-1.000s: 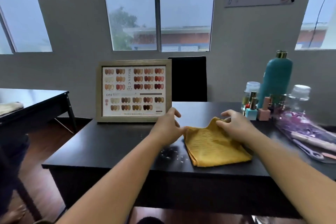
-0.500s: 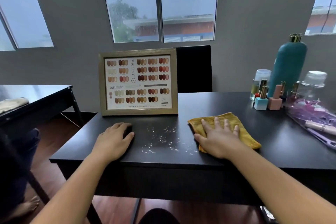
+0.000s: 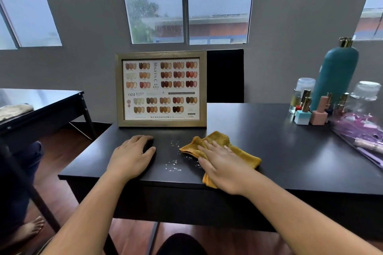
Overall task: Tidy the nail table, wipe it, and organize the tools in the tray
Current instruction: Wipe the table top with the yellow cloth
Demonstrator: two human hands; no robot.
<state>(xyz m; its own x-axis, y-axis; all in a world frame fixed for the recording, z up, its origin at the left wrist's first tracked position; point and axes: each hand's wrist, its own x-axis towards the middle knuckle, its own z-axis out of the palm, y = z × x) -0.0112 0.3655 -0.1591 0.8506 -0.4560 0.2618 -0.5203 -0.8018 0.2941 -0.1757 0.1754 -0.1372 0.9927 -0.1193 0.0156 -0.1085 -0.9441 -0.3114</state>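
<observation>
Two hands flat on the black rectangular surface [image 3: 269, 141]: right hand [image 3: 222, 166] spread wide, pressing the mustard-yellow knitted cloth [image 3: 238, 152] just beside pale scattered specks [image 3: 174, 164], likely for wiping; left hand [image 3: 132, 157] open, palm down, probably bracing.

Tray [image 3: 364, 141] cut off at right edge — contents blurred, chair [image 3: 225, 75] partly hidden.

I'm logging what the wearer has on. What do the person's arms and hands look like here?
Both forearms are bare, with no sleeves in view. The left hand and right hand wear no gloves, rings, watch or bracelets that I can see.
</observation>
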